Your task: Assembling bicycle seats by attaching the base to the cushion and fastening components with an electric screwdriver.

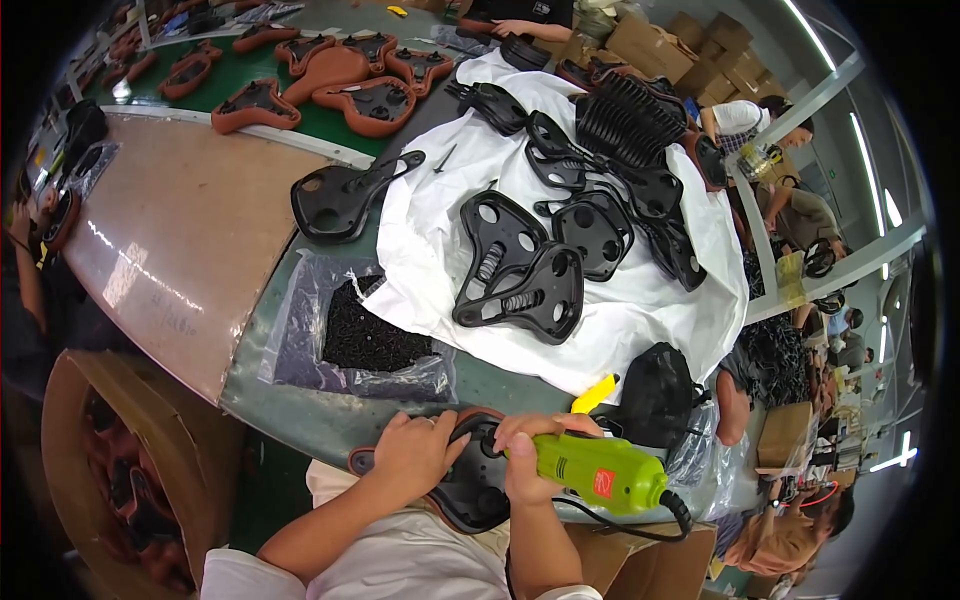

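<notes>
A bicycle saddle (472,497) lies upside down at the near table edge, close to my body, its black plastic base up and a brown cover around the rim. My left hand (418,450) grips its left part, the fingers bent over the base. In my right hand (524,462) is a lime-green electric screwdriver (600,472), held level with its cord end to the right. Its front end is at the saddle's base; my fingers hide the tip. Just beyond the saddle, a plastic bag (375,325) of small black screws lies open.
On a white cloth (430,240) lie several black saddle bases (545,290), with a ribbed stack (630,120) behind. A yellow-handled tool (596,394) and a black pouch (655,395) sit right. Brown saddles (365,105) cover a green belt. A cardboard box (70,440) of saddles stands left. Other people work around.
</notes>
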The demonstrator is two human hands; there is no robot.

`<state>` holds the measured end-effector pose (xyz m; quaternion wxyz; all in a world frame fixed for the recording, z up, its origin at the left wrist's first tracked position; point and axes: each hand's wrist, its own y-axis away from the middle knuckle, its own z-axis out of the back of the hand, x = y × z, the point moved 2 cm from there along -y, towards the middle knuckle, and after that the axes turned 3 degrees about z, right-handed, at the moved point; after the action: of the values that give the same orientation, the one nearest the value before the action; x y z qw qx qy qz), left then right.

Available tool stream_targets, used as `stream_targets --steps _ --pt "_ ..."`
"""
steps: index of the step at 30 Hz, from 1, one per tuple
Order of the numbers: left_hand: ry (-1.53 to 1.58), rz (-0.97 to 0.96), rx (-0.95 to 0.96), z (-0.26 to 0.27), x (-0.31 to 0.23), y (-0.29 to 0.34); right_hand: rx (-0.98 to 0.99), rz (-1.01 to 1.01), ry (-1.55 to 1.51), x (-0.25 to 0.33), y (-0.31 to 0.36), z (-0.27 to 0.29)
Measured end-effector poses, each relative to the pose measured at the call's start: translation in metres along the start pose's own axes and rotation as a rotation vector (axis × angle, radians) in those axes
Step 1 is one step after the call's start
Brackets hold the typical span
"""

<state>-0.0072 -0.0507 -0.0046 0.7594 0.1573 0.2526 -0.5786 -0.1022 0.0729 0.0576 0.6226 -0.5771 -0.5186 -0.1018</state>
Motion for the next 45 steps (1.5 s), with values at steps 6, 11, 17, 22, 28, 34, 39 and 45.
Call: stream_targets --steps 6,11,17,22,28,34,39,45 --pt "0.037 -0.003 -0.023 -0.001 0.001 0.002 0.141 0.005 0.118 -0.009 0.001 -0.001" --pt "0.021 -0.039 -0.063 -0.002 0.003 0.001 0.225 -0.016 -0.027 -0.024 0.005 0.004" --pt "0.024 -0.031 -0.071 -0.002 0.005 -0.001 0.193 -0.241 -0.162 -0.032 -0.006 0.006" --pt "0.023 -0.031 -0.079 -0.005 0.001 -0.001 -0.06 -0.357 -0.06 -0.029 0.006 -0.003" --pt "0.016 -0.015 -0.049 -0.002 -0.002 0.006 0.2 -0.31 0.337 -0.028 0.01 0.004" --pt "0.006 0.047 0.121 -0.01 0.007 0.011 0.55 -0.413 0.146 0.017 -0.02 -0.01" --pt "0.24 -0.196 -0.154 0.004 0.015 0.009 0.643 -0.303 0.066 0.063 -0.011 -0.01" --pt "-0.063 -0.318 0.109 0.041 0.038 0.06 0.124 0.13 -0.212 0.123 0.043 0.007"
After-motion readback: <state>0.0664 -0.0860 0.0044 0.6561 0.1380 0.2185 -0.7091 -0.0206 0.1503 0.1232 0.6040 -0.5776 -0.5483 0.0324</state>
